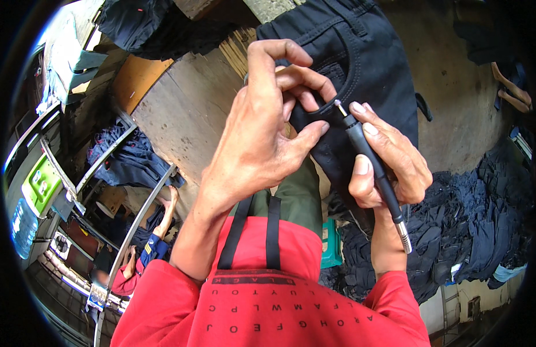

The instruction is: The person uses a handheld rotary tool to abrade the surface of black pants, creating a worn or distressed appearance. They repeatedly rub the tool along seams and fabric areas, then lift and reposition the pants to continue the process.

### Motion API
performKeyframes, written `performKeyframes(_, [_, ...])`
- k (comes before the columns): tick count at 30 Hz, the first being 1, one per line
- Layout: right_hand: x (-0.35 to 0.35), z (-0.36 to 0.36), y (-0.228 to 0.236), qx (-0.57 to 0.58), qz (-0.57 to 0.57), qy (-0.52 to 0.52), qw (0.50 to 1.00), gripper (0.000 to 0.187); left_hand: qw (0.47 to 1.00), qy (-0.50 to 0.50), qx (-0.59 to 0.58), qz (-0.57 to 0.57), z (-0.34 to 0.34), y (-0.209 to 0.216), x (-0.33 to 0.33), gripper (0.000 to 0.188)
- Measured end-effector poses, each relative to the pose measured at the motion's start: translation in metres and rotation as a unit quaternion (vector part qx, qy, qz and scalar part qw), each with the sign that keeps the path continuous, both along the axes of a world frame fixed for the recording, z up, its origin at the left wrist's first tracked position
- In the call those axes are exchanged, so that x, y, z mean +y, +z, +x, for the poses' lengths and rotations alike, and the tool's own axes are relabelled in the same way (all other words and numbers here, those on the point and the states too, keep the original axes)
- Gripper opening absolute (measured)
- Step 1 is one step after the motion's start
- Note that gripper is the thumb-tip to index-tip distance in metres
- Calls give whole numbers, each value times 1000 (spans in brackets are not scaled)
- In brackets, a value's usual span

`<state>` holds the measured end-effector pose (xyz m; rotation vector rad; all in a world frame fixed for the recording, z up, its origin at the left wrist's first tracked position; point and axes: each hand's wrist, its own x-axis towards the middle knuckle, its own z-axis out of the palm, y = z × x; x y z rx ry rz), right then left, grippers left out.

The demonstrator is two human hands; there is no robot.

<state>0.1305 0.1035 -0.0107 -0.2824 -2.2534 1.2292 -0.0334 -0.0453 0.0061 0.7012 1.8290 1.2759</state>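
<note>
In front of me are dark trousers, with a curved, stitched front pocket and belt loops showing. My left hand is bent at the pocket opening, its fingers curled at the inner side and the thumb on the cloth below the edge. Between thumb and fingers of my right hand is a slim black rotary handpiece, slanting up to the left. Its thin metal shank ends in a small pale pinkish tip right by the pocket edge. A ribbed metal end sticks out below the hand.
Under the trousers lies a worn board. Large heaps of dark garments fill the right side; a blue garment pile lies left. A teal crate stands near my lap. Other people sit at the left and far right.
</note>
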Motion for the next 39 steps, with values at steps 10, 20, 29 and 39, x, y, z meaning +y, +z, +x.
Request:
performKeyframes(10, [0, -3, -3, 15, -10, -38, 999, 34, 1000, 8, -7, 12, 2, -4, -2, 81])
performKeyframes(20, [4, 4, 2, -31, -36, -24, 999, 43, 999, 17, -14, 27, 4, -6, -2, 81])
performKeyframes(29, [1, 1, -2, -16, -26, -60, 998, 38, 999, 18, -10, 33, 5, -8, -2, 80])
performKeyframes(39, [-1, -1, 0, -30, -26, -86, 996, 33, 998, 18, -12, 52, 6, -10, -1, 79])
